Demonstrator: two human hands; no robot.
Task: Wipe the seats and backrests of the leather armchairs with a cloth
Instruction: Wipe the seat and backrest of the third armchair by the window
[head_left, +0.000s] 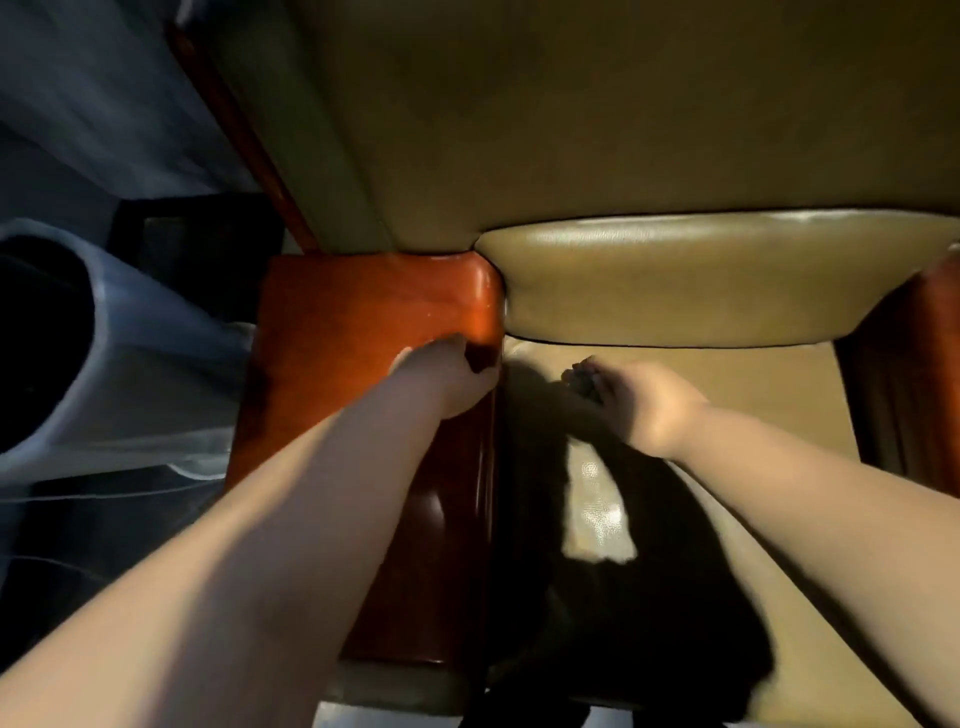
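The left hand (447, 379) leans on the shiny wooden armrest (374, 312), near its inner edge by the seat. That wood looks slippery, so I think the hand could slide off and the person could tip forward. Its fingers bend over the inner edge; I cannot tell how wide they are spread.

The right hand (644, 400) is down on the leather seat (753, 395), near the back edge under the backrest (675, 275). Its fingers are curled and pinch something small and dark, maybe the cloth (584, 382). It is bunched so small that it might miss the corners.
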